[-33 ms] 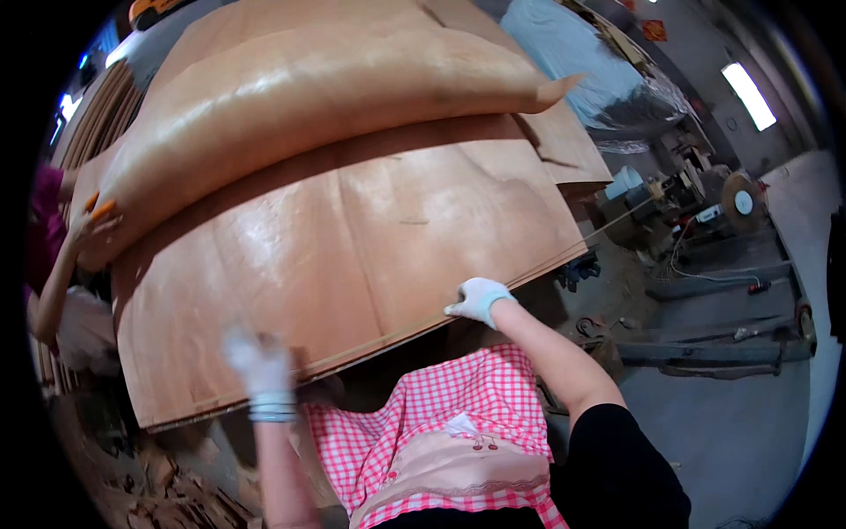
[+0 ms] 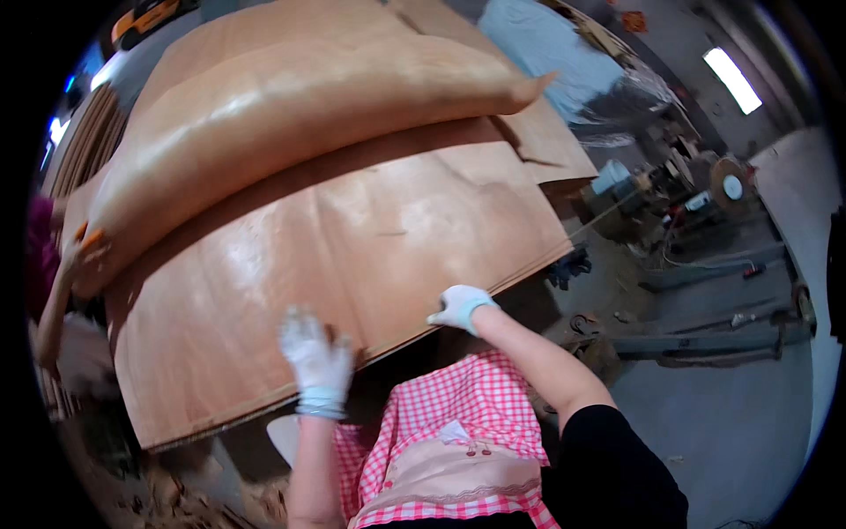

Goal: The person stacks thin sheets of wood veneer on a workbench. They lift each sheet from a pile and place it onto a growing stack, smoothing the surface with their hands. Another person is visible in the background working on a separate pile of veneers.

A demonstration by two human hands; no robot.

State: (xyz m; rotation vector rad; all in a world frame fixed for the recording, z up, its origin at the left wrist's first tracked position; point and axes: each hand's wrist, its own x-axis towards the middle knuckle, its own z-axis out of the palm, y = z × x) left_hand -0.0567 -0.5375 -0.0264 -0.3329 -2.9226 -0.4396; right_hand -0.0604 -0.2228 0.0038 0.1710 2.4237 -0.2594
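A broad, thin wood veneer sheet lies in front of me on a stack of similar sheets. Its near edge runs just before my apron. My left hand, in a white glove with a pale blue cuff, is over the near part of the sheet with its fingers stretched out. Further right, my right hand, gloved alike, is closed at the near edge, its fingers curled against it. Beyond both hands, a second veneer sheet is bowed up in a long roll across the stack.
At the far left, a co-worker's hand, with something orange at the fingers, touches the rolled sheet's end. Machinery with a round disc and a pale bucket stand to the right. Wood scraps litter the floor at lower left.
My left hand has moved right along the near edge and is less blurred. My right hand stays at the edge. The whole view has shifted slightly; the rolled sheet looks much the same.
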